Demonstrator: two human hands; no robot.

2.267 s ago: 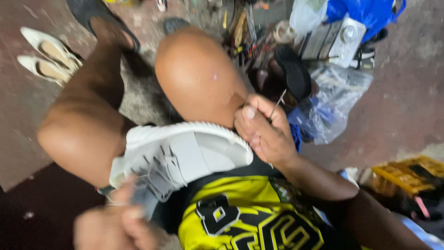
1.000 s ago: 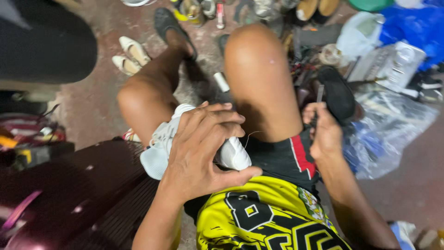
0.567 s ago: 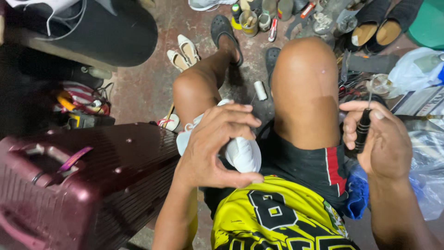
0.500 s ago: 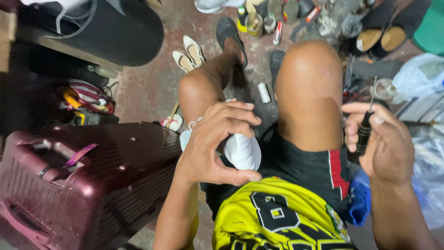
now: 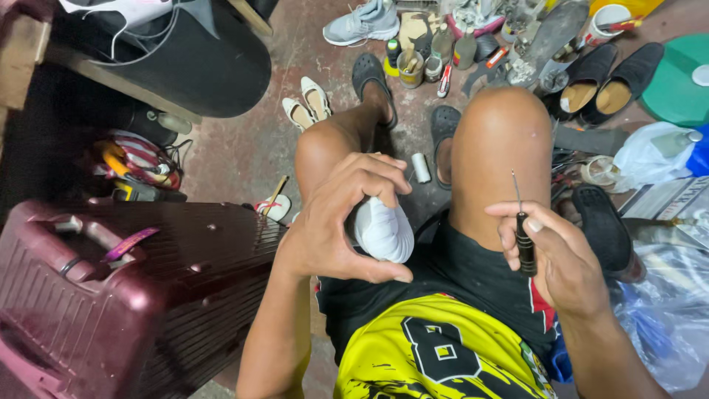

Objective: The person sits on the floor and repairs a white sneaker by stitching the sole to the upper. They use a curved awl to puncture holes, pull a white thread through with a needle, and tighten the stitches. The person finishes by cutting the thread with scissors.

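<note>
Seen from the head camera, the left hand (image 5: 336, 222) curls its fingers tight around a white fabric sneaker (image 5: 384, 230) held on the lap between the bare knees. The right hand (image 5: 565, 262) pinches a black-handled stitching awl with a thin steel needle (image 5: 523, 235) between thumb and forefinger, needle pointing up, just beside the right knee (image 5: 501, 148). The bare point stands close to skin; a slip could likely prick the knee or the gripping fingers, and the rounded shoe may twist loose.

Packaging lies along the floor's right edge: a white plastic bag (image 5: 650, 155), clear plastic sheeting (image 5: 665, 325), a green round lid (image 5: 683, 77). Small tins and bottles (image 5: 425, 63) cluster at the top edge. A maroon hard suitcase (image 5: 125, 288) fills the lower left corner.
</note>
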